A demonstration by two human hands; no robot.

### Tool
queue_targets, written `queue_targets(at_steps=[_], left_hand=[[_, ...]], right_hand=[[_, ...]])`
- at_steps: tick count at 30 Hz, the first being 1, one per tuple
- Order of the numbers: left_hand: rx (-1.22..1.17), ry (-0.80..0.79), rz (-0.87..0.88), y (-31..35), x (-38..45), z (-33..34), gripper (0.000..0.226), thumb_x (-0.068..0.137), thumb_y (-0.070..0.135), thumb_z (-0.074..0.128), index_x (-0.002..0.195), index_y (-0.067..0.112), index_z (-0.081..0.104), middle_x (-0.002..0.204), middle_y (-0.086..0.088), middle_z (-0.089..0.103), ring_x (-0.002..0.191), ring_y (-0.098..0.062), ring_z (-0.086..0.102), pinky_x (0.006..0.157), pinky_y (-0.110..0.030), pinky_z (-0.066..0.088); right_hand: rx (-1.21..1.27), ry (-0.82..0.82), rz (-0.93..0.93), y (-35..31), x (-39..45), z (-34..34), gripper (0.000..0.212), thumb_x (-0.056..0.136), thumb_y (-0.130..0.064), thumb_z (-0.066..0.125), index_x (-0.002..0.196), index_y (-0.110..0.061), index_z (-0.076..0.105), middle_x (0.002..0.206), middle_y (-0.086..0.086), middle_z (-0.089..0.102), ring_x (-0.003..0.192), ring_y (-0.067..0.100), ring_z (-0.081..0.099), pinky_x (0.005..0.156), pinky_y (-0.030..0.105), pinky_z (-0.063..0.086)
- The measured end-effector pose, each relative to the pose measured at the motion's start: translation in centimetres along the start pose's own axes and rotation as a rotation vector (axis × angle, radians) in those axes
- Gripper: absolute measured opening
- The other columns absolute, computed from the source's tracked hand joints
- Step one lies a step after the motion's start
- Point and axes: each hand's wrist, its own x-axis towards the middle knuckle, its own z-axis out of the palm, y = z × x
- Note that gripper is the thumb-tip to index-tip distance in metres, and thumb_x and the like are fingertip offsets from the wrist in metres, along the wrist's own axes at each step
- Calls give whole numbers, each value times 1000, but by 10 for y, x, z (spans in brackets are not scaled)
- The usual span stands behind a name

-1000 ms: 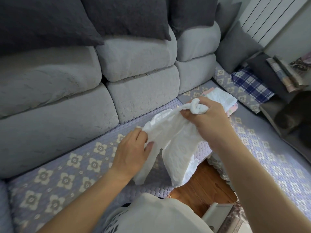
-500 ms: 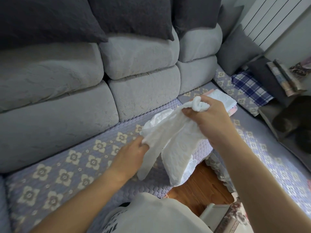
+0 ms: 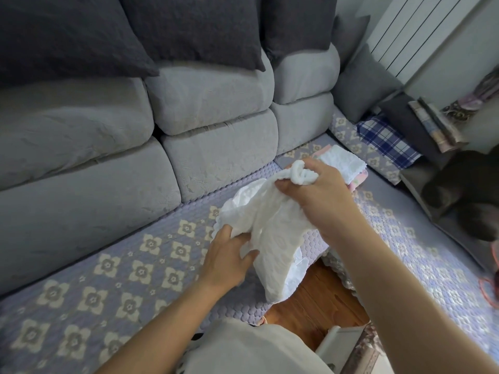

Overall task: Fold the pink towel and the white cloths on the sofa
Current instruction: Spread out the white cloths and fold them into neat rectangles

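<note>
While the right hand [image 3: 321, 193] keeps pinching the white cloth [image 3: 272, 238] by its bunched end, the left hand [image 3: 229, 257] has slid lower, its grip closing round a hanging edge, ready to spread it.

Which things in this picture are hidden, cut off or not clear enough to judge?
- Head view: the folded pile is partly hidden by the right hand; the pink towel shows only at its edge.
- The held white cloth is bunched, so its shape is unclear.
- The dark shape is blurred and cut off at the right.
- The left hand has fingertips buried in cloth.

Soft dim daylight, wide-angle bending at edges, slight blur.
</note>
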Motion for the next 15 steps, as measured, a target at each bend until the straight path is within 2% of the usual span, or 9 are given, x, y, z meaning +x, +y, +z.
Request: queue_targets(at_steps=[2, 3, 5, 7, 9, 11, 13, 15], left_hand=[[-12, -19, 14, 0, 0, 1, 17, 92, 41, 61, 89, 25, 64, 112, 6, 45, 105, -15, 48, 85, -35, 50], [-33, -35, 15, -1, -2, 0, 21, 90, 36, 61, 76, 21, 55, 106, 8, 44, 98, -13, 49, 79, -36, 51], [-48, -37, 42, -2, -7, -3, 29, 85, 25, 58, 65, 19, 38, 91, 9, 41, 77, -11, 47, 64, -33, 48], [-12, 22, 75, -3, -12, -7, 27, 84, 16, 56, 67, 20, 35, 80, 7, 39, 64, -14, 43, 54, -30, 36], [7, 88, 64, -6, -16, -15, 11, 87, 12, 53, 84, 20, 47, 78, 9, 39, 64, -17, 44, 55, -34, 38], [25, 113, 49, -8, -18, -22, 15, 91, 12, 52, 103, 20, 56, 84, 7, 40, 68, -19, 47, 60, -35, 41], [43, 108, 91, -13, -21, -29, 8, 92, 13, 56, 85, 17, 57, 81, 10, 37, 64, -16, 44, 60, -33, 38], [45, 130, 126, -21, -30, -34, 16, 92, 13, 63, 77, 13, 59, 77, 16, 38, 61, -9, 43, 57, -28, 37]], right_hand=[[5, 14, -6, 0, 1, -2, 8, 87, -8, 75, 88, -6, 68, 83, 11, 72, 74, 17, 69, 70, 37, 57], [14, 27, -11, 0, 2, -4, 7, 87, -8, 75, 85, -10, 69, 82, 9, 72, 74, 19, 69, 71, 38, 58], [29, 61, -21, 2, 7, -10, 17, 87, -8, 74, 76, -19, 68, 76, 4, 71, 74, 18, 70, 70, 37, 58], [29, 95, -37, 5, 11, -16, 22, 89, -9, 73, 72, -21, 64, 68, -6, 68, 70, 11, 68, 64, 27, 55], [43, 118, -29, 10, 15, -20, 10, 89, -10, 72, 81, -12, 66, 72, -6, 68, 72, 9, 69, 64, 24, 53], [58, 137, -19, 13, 17, -24, 7, 89, -11, 72, 92, -5, 69, 79, -2, 71, 77, 11, 71, 67, 25, 54], [57, 161, -16, 16, 20, -26, 8, 89, -13, 72, 93, -6, 70, 80, -3, 70, 79, 10, 71, 68, 24, 54], [58, 198, -8, 16, 21, -28, 6, 89, -14, 73, 89, -9, 69, 79, -1, 70, 79, 11, 72, 67, 24, 54]])
